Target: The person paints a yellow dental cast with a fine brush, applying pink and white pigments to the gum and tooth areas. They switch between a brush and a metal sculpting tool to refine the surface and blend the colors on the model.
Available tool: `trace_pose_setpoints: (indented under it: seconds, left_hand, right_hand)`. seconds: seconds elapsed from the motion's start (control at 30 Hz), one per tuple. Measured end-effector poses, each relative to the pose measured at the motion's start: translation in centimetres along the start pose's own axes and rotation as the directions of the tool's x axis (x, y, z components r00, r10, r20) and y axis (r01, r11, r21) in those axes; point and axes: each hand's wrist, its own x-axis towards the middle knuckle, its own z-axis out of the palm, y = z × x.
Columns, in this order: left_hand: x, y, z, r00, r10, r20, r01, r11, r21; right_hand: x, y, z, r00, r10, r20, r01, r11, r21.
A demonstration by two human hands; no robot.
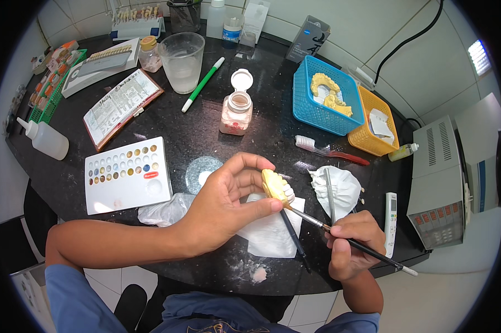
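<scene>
Far left, between nine and ten o'clock from the dental model [272, 184], stands a white squeeze bottle [51, 142], contents not visible. At ten, a green basket [56, 101] carries orange and pale pieces too small to identify. At nine, a white palette [129, 194] has rows of wells, their fillings ranging from pale to brown, one blue. Between ten and eleven, a lidded jar [149, 59] holds pale pinkish matter; at eleven, a clear cup [182, 64] contains cloudy liquid, and nearer in, a flip-cap bottle [236, 115], cap open, contains pink powder. At one, a blue basket [320, 119] holds yellow casts [326, 86]; at two, an orange basket [367, 144] holds white paper [380, 123]. The left hand [220, 191] pinches the model between thumb and fingertips, above a white sheet [272, 241]. The model is yellow, tilted, with white teeth along its three-o'clock side. At four, the right hand [355, 244] pinches a brush [316, 222] between thumb and fingers, its tip at the model's lower edge; contact cannot be confirmed.
</scene>
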Motion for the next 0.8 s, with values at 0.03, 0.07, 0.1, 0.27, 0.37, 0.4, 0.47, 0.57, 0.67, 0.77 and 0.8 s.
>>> trace_pose_setpoints:
  seconds: [0.03, 0.07, 0.1, 0.27, 0.37, 0.4, 0.47, 0.57, 0.67, 0.77, 0.8]
  left_hand:
    - [0.01, 0.0, 0.01, 1.0, -0.001, 0.0, 0.001, 1.0, 0.001]
    - [0.02, 0.0, 0.02, 1.0, -0.002, 0.0, 0.002, 1.0, 0.001]
    - [0.03, 0.01, 0.03, 1.0, -0.002, 0.002, 0.001, 1.0, 0.003]
    - [0.04, -0.02, -0.05, 1.0, 0.002, 0.003, -0.002, 1.0, 0.007]
    - [0.05, 0.11, 0.03, 1.0, -0.016, 0.002, 0.016, 1.0, 0.001]
    - [0.05, 0.09, 0.01, 1.0, -0.013, 0.004, 0.013, 1.0, 0.002]
    - [0.03, 0.06, -0.03, 1.0, -0.008, 0.007, 0.008, 1.0, 0.004]
    - [0.05, 0.04, -0.11, 1.0, -0.02, 0.012, 0.02, 1.0, 0.0]
    - [0.05, 0.07, -0.28, 1.0, -0.025, 0.015, 0.026, 1.0, -0.014]
    - [0.08, 0.17, -0.11, 0.999, -0.042, 0.007, 0.042, 0.998, -0.054]
    - [0.08, 0.2, -0.1, 0.999, -0.047, 0.008, 0.048, 0.997, -0.055]
  right_hand:
    - [-0.02, -0.04, -0.07, 1.0, -0.002, -0.01, 0.002, 1.0, 0.008]
    - [0.07, -0.13, 0.04, 1.0, -0.003, -0.013, 0.003, 1.0, -0.001]
    - [0.22, -0.23, 0.27, 1.0, -0.003, -0.016, 0.003, 1.0, -0.009]
    - [0.53, -0.15, 0.53, 1.0, -0.001, 0.026, 0.002, 0.999, -0.035]
    - [0.45, -0.06, 0.43, 1.0, 0.002, 0.024, -0.001, 0.999, -0.035]
    - [0.36, -0.02, 0.39, 1.0, 0.002, 0.02, -0.001, 1.0, -0.031]
    - [0.32, -0.01, 0.4, 1.0, 0.004, 0.009, -0.004, 1.0, -0.026]
    - [0.39, -0.08, 0.44, 1.0, 0.003, -0.004, -0.003, 1.0, -0.029]
    - [0.45, -0.08, 0.41, 1.0, -0.005, -0.005, 0.005, 0.999, -0.04]
    - [0.32, 0.02, 0.39, 1.0, -0.004, -0.02, 0.003, 0.999, -0.033]
    - [0.33, 0.03, 0.35, 1.0, -0.006, -0.018, 0.006, 0.999, -0.034]
